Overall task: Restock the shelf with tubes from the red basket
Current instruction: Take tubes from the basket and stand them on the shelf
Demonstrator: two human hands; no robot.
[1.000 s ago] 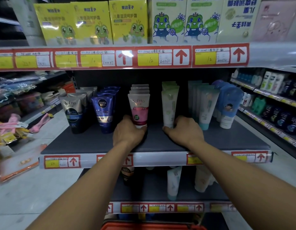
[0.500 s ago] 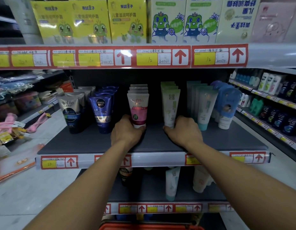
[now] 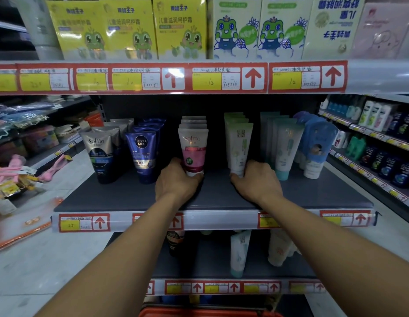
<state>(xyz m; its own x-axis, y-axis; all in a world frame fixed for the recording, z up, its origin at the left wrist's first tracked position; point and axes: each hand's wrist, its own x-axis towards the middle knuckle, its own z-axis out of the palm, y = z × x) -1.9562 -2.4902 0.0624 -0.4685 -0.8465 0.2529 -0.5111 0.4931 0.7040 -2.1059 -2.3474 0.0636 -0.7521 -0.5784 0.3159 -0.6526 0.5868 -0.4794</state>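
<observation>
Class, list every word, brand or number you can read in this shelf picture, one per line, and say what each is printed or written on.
"Softto": grey-and-black tube.
"NIVEA MEN": dark blue tube.
"Softto": pink tube, its base held by the left hand.
"12": two yellow price tags on the upper shelf rail.
"10": yellow price tag.
Chinese print on the yellow boxes: not readable to me.
Print on the pale green tube at the right hand: too small.

Dark shelf (image 3: pixel 313 193) bearing upright tubes (image 3: pixel 143 154)
</observation>
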